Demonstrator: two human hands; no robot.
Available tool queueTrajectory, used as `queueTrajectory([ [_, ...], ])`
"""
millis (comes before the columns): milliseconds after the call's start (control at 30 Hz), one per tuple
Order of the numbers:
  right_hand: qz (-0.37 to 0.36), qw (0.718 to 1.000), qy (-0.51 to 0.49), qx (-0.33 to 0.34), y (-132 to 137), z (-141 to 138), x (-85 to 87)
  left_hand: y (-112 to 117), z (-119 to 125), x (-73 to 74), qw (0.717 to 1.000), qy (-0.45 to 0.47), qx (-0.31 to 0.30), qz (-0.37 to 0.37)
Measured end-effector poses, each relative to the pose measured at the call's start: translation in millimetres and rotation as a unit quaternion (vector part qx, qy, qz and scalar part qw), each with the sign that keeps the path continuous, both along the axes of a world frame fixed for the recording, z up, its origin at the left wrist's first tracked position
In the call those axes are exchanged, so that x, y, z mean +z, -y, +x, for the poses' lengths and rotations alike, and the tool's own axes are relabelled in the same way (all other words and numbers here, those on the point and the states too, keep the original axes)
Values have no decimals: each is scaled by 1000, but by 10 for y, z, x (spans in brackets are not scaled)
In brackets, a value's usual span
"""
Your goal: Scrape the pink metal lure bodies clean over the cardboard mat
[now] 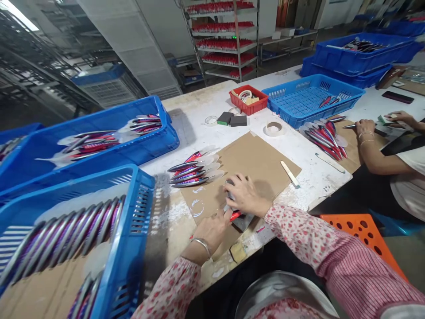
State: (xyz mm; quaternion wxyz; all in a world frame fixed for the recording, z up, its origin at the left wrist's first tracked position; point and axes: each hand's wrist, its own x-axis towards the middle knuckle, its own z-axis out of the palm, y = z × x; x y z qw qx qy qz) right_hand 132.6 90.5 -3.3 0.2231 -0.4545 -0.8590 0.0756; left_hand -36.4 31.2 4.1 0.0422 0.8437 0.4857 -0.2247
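My left hand [212, 232] is closed on a red and silver fishing lure [235, 215], pressing it low over the cardboard sheet [255, 155]. My right hand [244, 195] bends round a grey block [229, 188], which looks like a sanding sponge, right above the lure. My fingers hide most of both. Left of my hands, several silver, purple and red fishing lures [189, 173] with clear lips lie side by side on the cardboard's edge. A cream-handled flat tool [289, 173] rests on the cardboard's right side. Near the table's front edge lies a worn yellowish block [237, 252].
Blue crates [142, 221] with lures stand at left. Behind the cardboard are dark sanding blocks [238, 120], a tape roll [273, 129], a red basket [255, 106] and a blue basket [312, 115]. At right, a co-worker's hands [365, 128] work beside more lures [323, 137].
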Motion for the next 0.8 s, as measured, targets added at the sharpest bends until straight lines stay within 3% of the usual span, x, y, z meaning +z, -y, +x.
queueTrajectory([
  [67, -7, 1000, 4, 1, 13, 167, 3, 16, -7, -11, 1000, -6, -1, -8],
  [200, -23, 998, 15, -61, 89, 469, -13, 18, -6, -21, 1000, 9, 3, -9],
  [367, 1, 999, 18, -33, 56, -2, 11, -13, 4, 2, 999, 28, 17, -26],
  [433, -1, 1000, 4, -12, 21, -53, 8, -7, 12, 23, 999, 23, 21, -25],
  [633, -27, 997, -19, -68, 99, 528, -61, 27, 11, 9, 1000, 26, 4, -11],
  [700, -16, 996, -9, -83, 135, 442, -48, 15, -1, -20, 999, 43, 5, -11],
  [800, 2, 999, 0, -52, 79, 20, -16, -13, -5, -46, 997, 68, 21, -15],
])
